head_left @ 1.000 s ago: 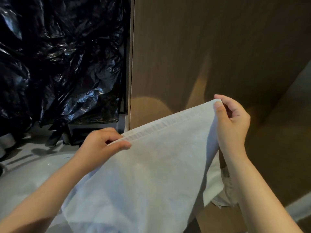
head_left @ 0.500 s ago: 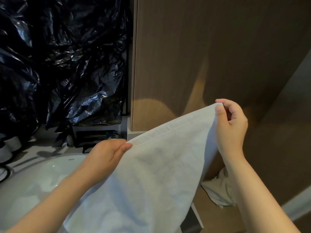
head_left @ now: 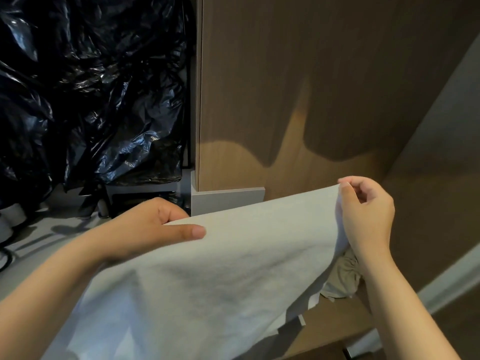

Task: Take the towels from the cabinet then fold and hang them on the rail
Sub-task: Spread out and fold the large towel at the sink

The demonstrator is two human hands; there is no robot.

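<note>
A white towel (head_left: pixel 220 276) is stretched between my two hands in front of a brown wooden cabinet (head_left: pixel 324 87). My left hand (head_left: pixel 153 227) pinches the towel's left top corner, thumb lying on the near face. At the top right corner, my right hand (head_left: pixel 366 216) pinches the edge with curled fingers. The cloth hangs down toward me and off the frame's bottom edge. Behind the towel's right side, a crumpled pale cloth (head_left: pixel 342 276) lies on the cabinet's shelf. No rail is in view.
Black plastic sheeting (head_left: pixel 85 87) covers the area at the left. A grey countertop (head_left: pixel 31 242) with dark cables runs below it. A grey ledge (head_left: pixel 228 200) sits at the cabinet's lower front corner. The cabinet's right wall slants along the right side.
Both hands have lowered with the towel, and its top edge is now closer to level. The crumpled cloth on the shelf shows more.
</note>
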